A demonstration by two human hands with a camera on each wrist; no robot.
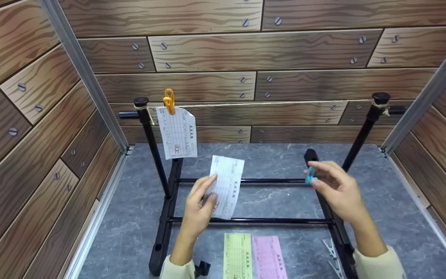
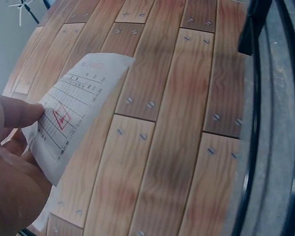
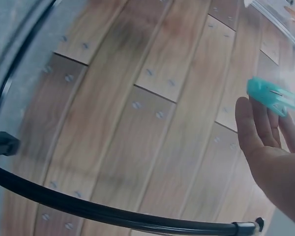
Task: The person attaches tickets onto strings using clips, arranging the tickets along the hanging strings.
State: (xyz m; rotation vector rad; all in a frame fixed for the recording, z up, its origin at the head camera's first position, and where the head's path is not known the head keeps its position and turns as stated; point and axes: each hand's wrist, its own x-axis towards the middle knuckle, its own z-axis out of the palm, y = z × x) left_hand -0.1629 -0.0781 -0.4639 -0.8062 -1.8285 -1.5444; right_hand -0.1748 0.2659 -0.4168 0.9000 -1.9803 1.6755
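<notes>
In the head view my left hand (image 1: 199, 207) pinches a white printed slip (image 1: 229, 186) by its left edge, above the frame's crossbars. The left wrist view shows the same slip (image 2: 76, 105) between thumb and fingers, with a red triangular stamp on its face. Off to the right, my right hand (image 1: 339, 190) holds a small teal clothespin (image 1: 309, 175) between thumb and fingertips. That clothespin (image 3: 270, 96) also appears in the right wrist view. A second white slip (image 1: 178, 133) hangs from the string (image 1: 261, 104) at its left end under an orange clothespin (image 1: 169, 101).
A black metal frame (image 1: 254, 221) stands on the grey marbled tabletop (image 1: 130, 217), its two uprights carrying the string. A yellow-green slip (image 1: 237, 255) and a pink slip (image 1: 269, 255) lie in front. Metal clips (image 1: 333, 257) lie by the right foot. Wood-patterned panels (image 1: 207, 54) enclose the space.
</notes>
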